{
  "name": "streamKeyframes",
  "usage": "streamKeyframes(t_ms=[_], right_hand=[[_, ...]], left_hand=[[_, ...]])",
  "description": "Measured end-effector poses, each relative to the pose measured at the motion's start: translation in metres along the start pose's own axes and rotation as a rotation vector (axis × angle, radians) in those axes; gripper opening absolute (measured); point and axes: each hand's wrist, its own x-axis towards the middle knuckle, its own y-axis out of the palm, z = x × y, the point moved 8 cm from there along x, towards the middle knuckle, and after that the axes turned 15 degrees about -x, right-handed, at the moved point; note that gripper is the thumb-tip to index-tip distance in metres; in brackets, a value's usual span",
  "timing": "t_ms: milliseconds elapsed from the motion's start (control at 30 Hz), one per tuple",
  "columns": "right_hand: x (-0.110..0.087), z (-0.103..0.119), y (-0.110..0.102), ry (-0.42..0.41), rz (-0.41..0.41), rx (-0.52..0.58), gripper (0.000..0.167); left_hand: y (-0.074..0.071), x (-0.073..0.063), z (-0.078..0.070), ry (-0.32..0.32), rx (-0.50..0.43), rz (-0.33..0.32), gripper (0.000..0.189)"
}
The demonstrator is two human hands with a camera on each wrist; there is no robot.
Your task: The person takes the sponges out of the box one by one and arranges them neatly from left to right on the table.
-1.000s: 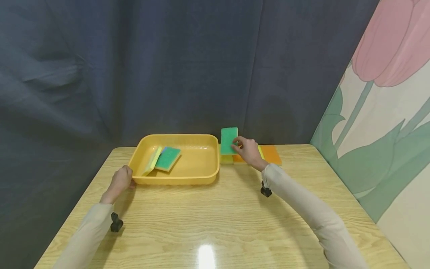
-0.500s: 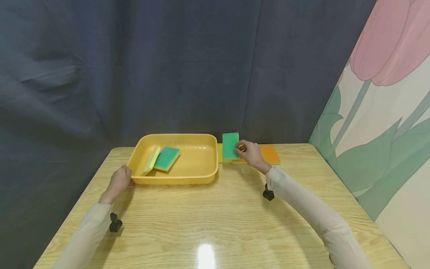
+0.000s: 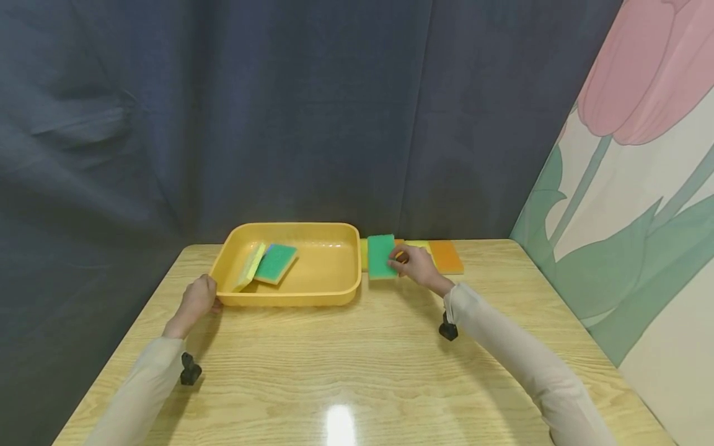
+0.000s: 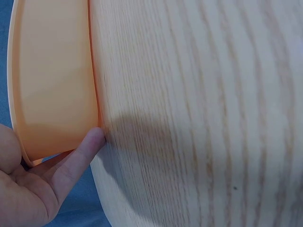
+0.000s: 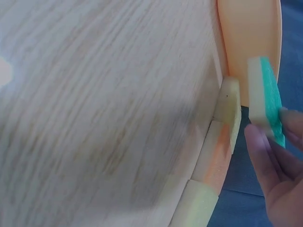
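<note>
At the near left corner of the yellow tray [image 3: 290,300], my left hand [image 3: 196,300] grips the rim; in the left wrist view its fingers [image 4: 78,158] lie against the tray's outer wall. A green-faced sponge [image 3: 381,257] with a pale body is pinched between the thumb and fingers of my right hand [image 3: 415,265]. This sponge is just right of the tray, raised above a row of sponges. Inside the tray, a yellow sponge [image 3: 250,267] leans on the left wall beside a tilted green-topped sponge [image 3: 276,263]. A bluish edge peeks out behind them.
The row along the table's back edge includes a yellow sponge [image 3: 364,255], partly hidden, another yellow sponge [image 3: 419,244] and an orange sponge [image 3: 447,257]. A dark curtain [image 3: 312,111] hangs behind the wooden table [image 3: 312,371]. A painted wall [image 3: 658,248] stands at the right.
My right hand has lowered the green-faced sponge and drawn it slightly nearer. My left hand stays on the tray's corner, and the tray stays put.
</note>
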Motion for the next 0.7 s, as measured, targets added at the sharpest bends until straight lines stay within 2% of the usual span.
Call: streamKeyframes(t_ms=[200,433,600,700], right_hand=[[-0.004,-0.001,0.012,-0.035,0.096,0.080,0.016],[-0.011,0.001,0.019,-0.060,0.174,0.085,0.014],[-0.015,0.002,0.024,-0.082,0.222,0.138,0.016],[-0.016,0.001,0.027,-0.090,0.241,0.171,0.016]], left_hand=[[0.001,0.001,0.000,0.010,-0.007,0.004,0.042],[0.000,0.000,-0.002,0.037,0.020,-0.006,0.040],[0.000,0.000,-0.001,0.027,0.012,0.002,0.040],[-0.001,0.001,-0.001,0.033,0.042,-0.004,0.039]])
